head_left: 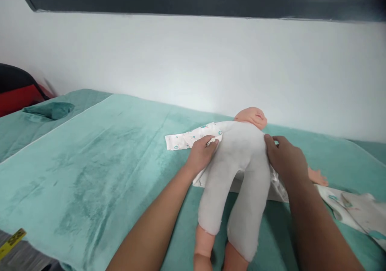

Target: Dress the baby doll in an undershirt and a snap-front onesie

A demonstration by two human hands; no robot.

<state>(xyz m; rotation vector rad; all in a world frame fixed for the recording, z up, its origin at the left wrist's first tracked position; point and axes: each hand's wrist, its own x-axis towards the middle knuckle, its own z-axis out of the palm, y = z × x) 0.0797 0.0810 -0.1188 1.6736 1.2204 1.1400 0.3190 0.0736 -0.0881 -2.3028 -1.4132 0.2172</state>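
A baby doll (244, 150) with a pale grey cloth body lies on its back, its head (250, 116) toward the wall and its legs toward me. A white printed baby shirt (187, 139) covers the doll's arm on the left, and part of it lies beneath the body. My left hand (203, 154) pinches the shirt's edge beside the doll's chest, where a small pale fastener shows. At the opposite side of the torso, my right hand (285, 158) grips the doll, its fingertips partly hidden. The doll's bare hand (318, 177) sticks out past my right wrist.
Green plush cloth (90, 162) covers the bed-like surface, which meets a white wall (181, 62). More printed baby clothing (358, 212) lies at the right. A red and black object (21, 88) stands at the far left. A yellow strip (12, 243) shows at lower left.
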